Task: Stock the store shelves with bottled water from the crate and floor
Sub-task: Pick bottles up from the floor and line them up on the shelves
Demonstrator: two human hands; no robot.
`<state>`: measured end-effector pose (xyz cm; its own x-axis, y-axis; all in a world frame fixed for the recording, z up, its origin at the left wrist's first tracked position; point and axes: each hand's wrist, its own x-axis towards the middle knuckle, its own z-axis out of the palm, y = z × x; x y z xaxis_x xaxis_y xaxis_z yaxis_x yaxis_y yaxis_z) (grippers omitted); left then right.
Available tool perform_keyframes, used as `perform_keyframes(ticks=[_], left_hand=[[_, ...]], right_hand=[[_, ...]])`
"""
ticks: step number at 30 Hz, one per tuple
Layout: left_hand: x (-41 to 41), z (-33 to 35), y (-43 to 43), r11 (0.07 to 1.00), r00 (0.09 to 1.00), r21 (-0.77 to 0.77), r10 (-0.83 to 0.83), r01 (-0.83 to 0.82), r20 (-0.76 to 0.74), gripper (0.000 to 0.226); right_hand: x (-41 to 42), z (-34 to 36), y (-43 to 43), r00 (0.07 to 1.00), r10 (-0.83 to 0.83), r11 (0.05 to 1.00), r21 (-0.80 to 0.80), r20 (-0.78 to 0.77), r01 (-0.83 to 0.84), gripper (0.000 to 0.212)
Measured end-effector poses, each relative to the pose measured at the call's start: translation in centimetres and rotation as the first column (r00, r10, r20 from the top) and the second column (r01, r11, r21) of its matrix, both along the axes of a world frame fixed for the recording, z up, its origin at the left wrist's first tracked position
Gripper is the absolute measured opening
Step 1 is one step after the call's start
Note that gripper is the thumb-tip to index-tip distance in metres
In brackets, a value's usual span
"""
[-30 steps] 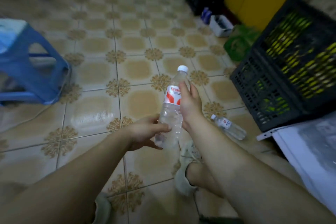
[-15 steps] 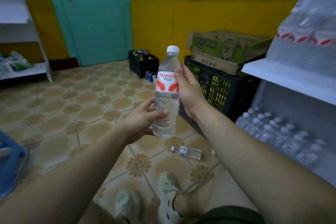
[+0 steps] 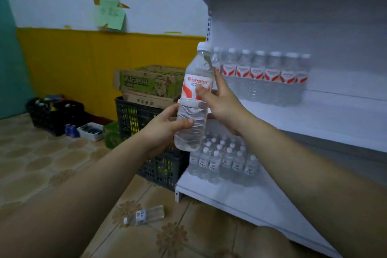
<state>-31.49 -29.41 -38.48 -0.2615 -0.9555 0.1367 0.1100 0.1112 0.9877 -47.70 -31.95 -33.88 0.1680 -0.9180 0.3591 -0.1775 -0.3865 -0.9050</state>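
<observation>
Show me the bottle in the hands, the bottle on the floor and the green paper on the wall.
Held bottle [image 3: 193, 84], head view, on its label.
Floor bottle [image 3: 140, 215], head view, on its label.
Green paper [image 3: 110, 14], head view, its middle.

Clear glossy plastic bottle [image 3: 193, 98], matt white shelf [image 3: 326, 119], glossy tiled floor [image 3: 41, 163]

The held bottle [image 3: 195, 98], clear with white cap and red label, tilts slightly before the shelves [image 3: 335, 119]; a floor bottle [image 3: 144, 216] lies on its side, near.
</observation>
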Motion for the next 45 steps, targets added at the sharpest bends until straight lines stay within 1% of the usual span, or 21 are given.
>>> perform_keyframes(ticks=[2,3,5,8,11,13,15,16,18,19,21,25,29,30,34,36,39,42,45], left_hand=[[-2.3,0.6,-1.9,0.997,0.997,-0.008,-0.072,0.072,0.018,0.047],[-3.5,0.8,-2.9,0.994,0.994,-0.008,-0.109,0.109,0.019,0.05],[-6.1,1.1,-4.8,0.987,0.986,-0.011,-0.163,0.163,0.024,0.047],[-10.5,1.7,-7.5,0.971,0.97,-0.044,-0.23,0.234,0.079,0.043],[-15.1,2.3,-10.3,0.956,0.947,-0.085,-0.259,0.279,0.19,0.044],[-18.1,2.3,-12.4,0.952,0.915,-0.104,-0.243,0.289,0.321,0.042],[-20.6,2.0,-14.6,0.944,0.839,-0.138,-0.193,0.301,0.509,0.047],[-21.6,1.6,-15.8,0.936,0.776,-0.165,-0.149,0.31,0.612,0.051],[-23.3,0.7,-18.0,0.912,0.61,-0.223,-0.036,0.343,0.791,0.055],[-24.1,0.1,-19.0,0.899,0.54,-0.25,0.019,0.358,0.842,0.055],[-25.5,-1.0,-21.0,0.891,0.44,-0.272,0.094,0.363,0.893,0.056],[-28.3,-2.5,-24.9,0.908,0.297,-0.275,0.181,0.316,0.937,0.063],[-29.9,-3.3,-26.9,0.887,0.145,-0.286,0.25,0.363,0.957,0.068],[-30.1,-3.6,-27.1,0.881,0.124,-0.284,0.255,0.378,0.959,0.069],[-30.1,-4.4,-27.4,0.87,0.118,-0.301,0.277,0.391,0.954,0.07],[-30.1,-4.4,-27.2,0.864,0.117,-0.318,0.296,0.392,0.948,0.069],[-30.0,-4.5,-27.2,0.853,0.121,-0.342,0.321,0.395,0.939,0.068],[-30.0,-4.6,-27.3,0.851,0.128,-0.347,0.322,0.394,0.938,0.068],[-30.1,-4.7,-27.4,0.851,0.135,-0.354,0.327,0.389,0.935,0.067]], right_hand=[[-2.6,0.4,-0.3,0.997,-0.056,0.997,0.045,-0.057,0.059,0.079],[-3.9,0.4,-0.3,0.995,-0.074,0.995,0.068,-0.07,0.079,0.078],[-6.4,0.6,-0.5,0.992,-0.117,0.988,0.096,-0.048,0.121,0.069],[-10.5,1.1,-1.2,0.972,-0.236,0.967,0.098,0.001,0.234,0.062],[-14.5,1.4,-2.6,0.933,-0.359,0.932,0.06,0.015,0.357,0.065],[-17.2,1.5,-3.8,0.897,-0.443,0.896,0.034,-0.005,0.443,0.066],[-20.1,1.3,-5.1,0.852,-0.523,0.852,0.02,-0.014,0.523,0.069],[-21.6,1.2,-5.8,0.832,-0.554,0.832,0.022,-0.012,0.554,0.071],[-24.6,0.6,-7.2,0.806,-0.592,0.805,0.035,-0.01,0.592,0.073],[-26.0,0.3,-8.0,0.796,-0.605,0.795,0.044,-0.013,0.605,0.074],[-28.6,-0.1,-9.6,0.781,-0.624,0.779,0.059,-0.024,0.625,0.075],[-32.4,-0.7,-13.4,0.773,-0.634,0.77,0.072,-0.022,0.633,0.075],[-34.3,-1.4,-15.4,0.792,-0.609,0.79,0.059,-0.034,0.61,0.075],[-34.5,-1.6,-15.6,0.791,-0.609,0.79,0.053,-0.046,0.611,0.075],[-34.7,-3.2,-15.7,0.783,-0.607,0.789,0.01,-0.137,0.614,0.079],[-34.8,-4.1,-16.2,0.756,-0.629,0.77,-0.007,-0.181,0.638,0.078],[-35.4,-4.6,-17.9,0.724,-0.659,0.742,-0.017,-0.204,0.671,0.075],[-36.4,-4.9,-19.9,0.732,-0.639,0.757,-0.025,-0.235,0.653,0.075],[-37.3,-5.2,-21.8,0.754,-0.615,0.78,-0.033,-0.23,0.625,0.074]])
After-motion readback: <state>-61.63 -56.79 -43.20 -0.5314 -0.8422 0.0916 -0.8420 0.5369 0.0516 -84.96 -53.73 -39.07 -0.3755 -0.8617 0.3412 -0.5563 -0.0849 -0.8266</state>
